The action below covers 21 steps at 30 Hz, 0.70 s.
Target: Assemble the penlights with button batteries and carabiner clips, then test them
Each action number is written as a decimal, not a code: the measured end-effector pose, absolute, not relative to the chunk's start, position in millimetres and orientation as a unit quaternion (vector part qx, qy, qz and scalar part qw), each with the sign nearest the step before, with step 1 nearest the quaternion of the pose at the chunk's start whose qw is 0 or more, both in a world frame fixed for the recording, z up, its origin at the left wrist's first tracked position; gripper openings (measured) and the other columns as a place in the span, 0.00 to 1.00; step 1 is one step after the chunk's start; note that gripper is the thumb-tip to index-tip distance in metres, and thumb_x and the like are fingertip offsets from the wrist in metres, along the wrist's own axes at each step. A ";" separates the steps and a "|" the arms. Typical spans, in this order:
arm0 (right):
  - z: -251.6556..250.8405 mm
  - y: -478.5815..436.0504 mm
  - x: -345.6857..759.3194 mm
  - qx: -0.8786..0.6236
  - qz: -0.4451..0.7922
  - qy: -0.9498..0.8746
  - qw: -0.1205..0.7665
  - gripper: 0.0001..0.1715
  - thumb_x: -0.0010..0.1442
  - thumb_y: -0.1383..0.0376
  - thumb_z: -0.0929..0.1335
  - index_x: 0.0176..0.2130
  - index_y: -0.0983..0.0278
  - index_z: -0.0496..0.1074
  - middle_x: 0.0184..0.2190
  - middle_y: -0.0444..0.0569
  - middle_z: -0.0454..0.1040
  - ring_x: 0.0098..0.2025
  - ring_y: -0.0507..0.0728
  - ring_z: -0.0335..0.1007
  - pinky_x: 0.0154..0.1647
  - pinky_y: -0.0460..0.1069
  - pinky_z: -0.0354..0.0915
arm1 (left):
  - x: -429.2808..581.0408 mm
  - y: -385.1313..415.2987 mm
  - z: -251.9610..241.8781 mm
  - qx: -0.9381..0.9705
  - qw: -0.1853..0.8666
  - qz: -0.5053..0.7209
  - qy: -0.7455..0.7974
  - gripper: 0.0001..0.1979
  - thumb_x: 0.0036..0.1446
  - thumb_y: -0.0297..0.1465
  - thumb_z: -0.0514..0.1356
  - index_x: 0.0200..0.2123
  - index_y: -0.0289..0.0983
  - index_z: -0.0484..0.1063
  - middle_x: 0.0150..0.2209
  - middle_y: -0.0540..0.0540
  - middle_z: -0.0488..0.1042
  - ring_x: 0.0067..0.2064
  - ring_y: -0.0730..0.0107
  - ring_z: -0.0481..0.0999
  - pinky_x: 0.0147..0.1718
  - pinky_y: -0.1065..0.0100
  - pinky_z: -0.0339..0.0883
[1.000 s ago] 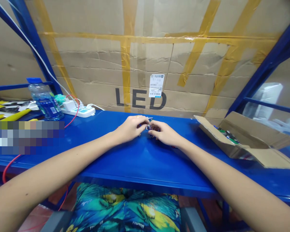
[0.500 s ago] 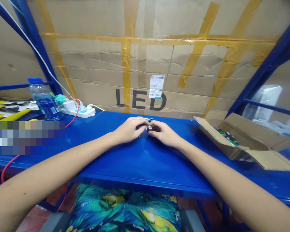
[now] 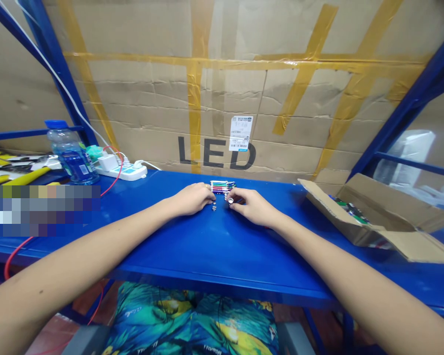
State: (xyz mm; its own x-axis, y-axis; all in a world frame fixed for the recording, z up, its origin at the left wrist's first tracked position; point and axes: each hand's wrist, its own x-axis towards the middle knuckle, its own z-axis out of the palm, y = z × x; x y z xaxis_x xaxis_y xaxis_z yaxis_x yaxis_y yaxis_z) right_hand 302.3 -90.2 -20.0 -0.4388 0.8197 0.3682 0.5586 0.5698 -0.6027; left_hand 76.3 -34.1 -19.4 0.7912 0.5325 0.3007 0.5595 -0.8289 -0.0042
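Several slim pens (image 3: 219, 187) in different colours lie side by side on the blue table (image 3: 207, 251), near its back. To their left and front is my left hand (image 3: 195, 199), its fingers bent together; what they hold, if anything, is too small to name. My right hand (image 3: 250, 204) pinches a small silvery round piece (image 3: 231, 200) between thumb and forefinger, just in front of the pens' right ends. A few small shiny pieces (image 3: 214, 206) rest on the table between the hands.
An open cardboard box (image 3: 358, 236) with pen-like items stands at the right. On the left are a bottle (image 3: 72, 158), a white power strip (image 3: 128, 171), a red cable (image 3: 17, 249) and yellow-handled items (image 3: 29, 176). A large carton (image 3: 151, 108) stands behind the table.
My hands have moved apart, my left hand back to the left. The row of pens and the small shiny pieces between the hands now show more fully.
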 end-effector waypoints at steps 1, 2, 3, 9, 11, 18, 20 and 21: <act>-20.1 -90.1 302.3 -0.417 0.199 -0.825 0.325 0.08 0.56 0.72 0.67 0.37 0.63 0.72 0.36 0.49 0.77 0.39 0.56 0.73 0.44 0.54 0.68 | 77.0 -34.1 -19.3 -0.945 0.045 -0.145 -0.290 0.11 0.60 0.26 0.56 0.40 0.38 0.79 0.39 0.42 0.77 0.41 0.61 0.75 0.41 0.64 0.65; -20.2 -89.9 302.3 -0.417 0.198 -0.826 0.324 0.08 0.56 0.72 0.67 0.37 0.63 0.72 0.36 0.49 0.77 0.39 0.57 0.73 0.44 0.54 0.68 | 77.4 -34.1 -18.6 -0.944 0.042 -0.145 -0.294 0.10 0.59 0.26 0.57 0.38 0.38 0.79 0.38 0.42 0.77 0.41 0.61 0.75 0.41 0.64 0.65; -20.4 -89.7 302.3 -0.416 0.197 -0.827 0.323 0.07 0.56 0.72 0.67 0.37 0.63 0.72 0.36 0.49 0.77 0.39 0.56 0.73 0.44 0.54 0.68 | 77.6 -34.4 -17.4 -0.942 0.040 -0.145 -0.301 0.09 0.58 0.25 0.57 0.37 0.37 0.78 0.37 0.43 0.77 0.40 0.61 0.75 0.40 0.64 0.65; -19.0 -91.6 301.5 -0.420 0.186 -0.828 0.321 0.06 0.57 0.72 0.67 0.36 0.64 0.71 0.36 0.48 0.76 0.39 0.56 0.73 0.44 0.52 0.66 | 81.8 -48.5 -4.4 -0.921 0.051 -0.232 -0.310 0.05 0.60 0.27 0.57 0.36 0.36 0.73 0.36 0.45 0.78 0.39 0.63 0.75 0.40 0.63 0.65; -17.7 -93.2 300.6 -0.421 0.185 -0.827 0.324 0.05 0.57 0.71 0.66 0.36 0.64 0.71 0.36 0.48 0.77 0.38 0.56 0.72 0.43 0.52 0.66 | 86.5 -58.2 -1.3 -0.913 0.041 -0.293 -0.282 0.05 0.61 0.28 0.57 0.38 0.36 0.73 0.37 0.46 0.78 0.39 0.64 0.76 0.40 0.64 0.66; -18.0 -93.6 299.2 -0.394 0.218 -0.821 0.353 0.10 0.58 0.70 0.66 0.42 0.63 0.73 0.40 0.49 0.77 0.41 0.56 0.72 0.46 0.53 0.65 | 98.0 -74.4 -3.7 -0.917 -0.001 -0.342 -0.204 0.08 0.62 0.27 0.56 0.42 0.37 0.73 0.41 0.45 0.79 0.42 0.65 0.78 0.43 0.65 0.69; -19.3 -92.6 299.5 -0.389 0.224 -0.821 0.352 0.11 0.58 0.69 0.66 0.42 0.63 0.73 0.40 0.49 0.77 0.41 0.56 0.72 0.45 0.53 0.65 | 97.5 -72.4 -5.0 -0.915 -0.006 -0.346 -0.206 0.08 0.62 0.27 0.56 0.43 0.37 0.74 0.41 0.45 0.80 0.43 0.65 0.78 0.43 0.65 0.70; -19.9 -92.2 299.6 -0.389 0.226 -0.821 0.351 0.11 0.59 0.69 0.66 0.42 0.63 0.73 0.39 0.48 0.77 0.40 0.56 0.71 0.44 0.53 0.65 | 97.1 -71.3 -5.6 -0.914 -0.009 -0.348 -0.207 0.08 0.62 0.27 0.56 0.43 0.37 0.74 0.41 0.45 0.80 0.43 0.65 0.78 0.43 0.65 0.70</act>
State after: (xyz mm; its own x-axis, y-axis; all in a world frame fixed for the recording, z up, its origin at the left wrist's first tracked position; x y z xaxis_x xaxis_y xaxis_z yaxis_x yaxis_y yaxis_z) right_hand 299.6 -92.2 -19.9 -0.4510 0.7972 0.4014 0.4801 0.5958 -0.6438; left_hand 97.1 -71.3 -5.6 0.6723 0.3843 0.6327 0.3719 -0.9144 0.1602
